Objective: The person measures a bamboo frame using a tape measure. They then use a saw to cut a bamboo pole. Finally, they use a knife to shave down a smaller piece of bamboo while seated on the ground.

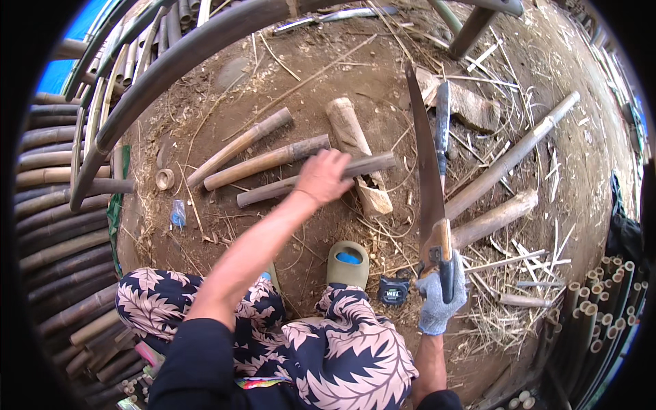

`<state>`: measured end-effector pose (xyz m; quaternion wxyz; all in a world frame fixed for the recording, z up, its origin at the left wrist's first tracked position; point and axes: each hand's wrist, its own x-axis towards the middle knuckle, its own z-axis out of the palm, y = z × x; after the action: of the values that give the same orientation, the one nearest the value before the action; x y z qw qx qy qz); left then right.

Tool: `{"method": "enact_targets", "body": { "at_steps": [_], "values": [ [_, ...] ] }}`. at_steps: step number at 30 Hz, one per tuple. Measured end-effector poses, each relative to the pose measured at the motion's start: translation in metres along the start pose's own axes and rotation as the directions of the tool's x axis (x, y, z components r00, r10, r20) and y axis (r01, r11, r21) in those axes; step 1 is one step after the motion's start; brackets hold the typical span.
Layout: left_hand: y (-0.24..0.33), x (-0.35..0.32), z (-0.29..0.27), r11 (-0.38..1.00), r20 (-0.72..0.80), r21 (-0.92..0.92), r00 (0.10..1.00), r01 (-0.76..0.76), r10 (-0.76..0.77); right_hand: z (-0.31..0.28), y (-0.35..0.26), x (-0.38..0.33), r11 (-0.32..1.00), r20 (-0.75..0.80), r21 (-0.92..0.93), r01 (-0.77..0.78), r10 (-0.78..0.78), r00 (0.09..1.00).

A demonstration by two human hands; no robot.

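Note:
My bare left hand [322, 179] is closed over the middle of a short bamboo piece [268, 191]. That piece lies slantwise across a notched wooden block [350, 130], its right end past the block. My right hand [443, 301], in a grey knit glove, grips the handle of a handsaw [425, 150]. The saw's long dark blade points away from me, well to the right of the bamboo piece. Beyond my left hand rest two more short bamboo pieces, one [270, 161] nearer and one [240, 147] farther off.
Right of the saw lie a sheathed knife [443, 126], a long bamboo pole [512, 158], a rough log [497, 217] and shavings [506, 321]. A tape measure [394, 290] sits by my sandal [348, 263]. A curved bamboo frame [157, 75] arches at far left, near stacked poles [61, 246].

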<state>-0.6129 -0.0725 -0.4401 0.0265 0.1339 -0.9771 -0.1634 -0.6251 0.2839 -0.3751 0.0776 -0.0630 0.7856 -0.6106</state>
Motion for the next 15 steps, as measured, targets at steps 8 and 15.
{"method": "enact_targets", "body": {
  "at_steps": [8, 15],
  "values": [
    [0.001, 0.033, 0.009, 0.984, -0.002, -0.035, 0.984, 0.177, -0.177, -0.002, 0.004, -0.003, 0.999, 0.038, -0.029, 0.017, -0.016, 0.999],
    [-0.011, 0.045, 0.055, 0.827, -0.168, -0.464, 0.885, 0.318, -0.435, 0.013, -0.002, 0.019, 0.976, 0.171, -0.129, 0.177, -0.154, 0.973]
  ]
}}
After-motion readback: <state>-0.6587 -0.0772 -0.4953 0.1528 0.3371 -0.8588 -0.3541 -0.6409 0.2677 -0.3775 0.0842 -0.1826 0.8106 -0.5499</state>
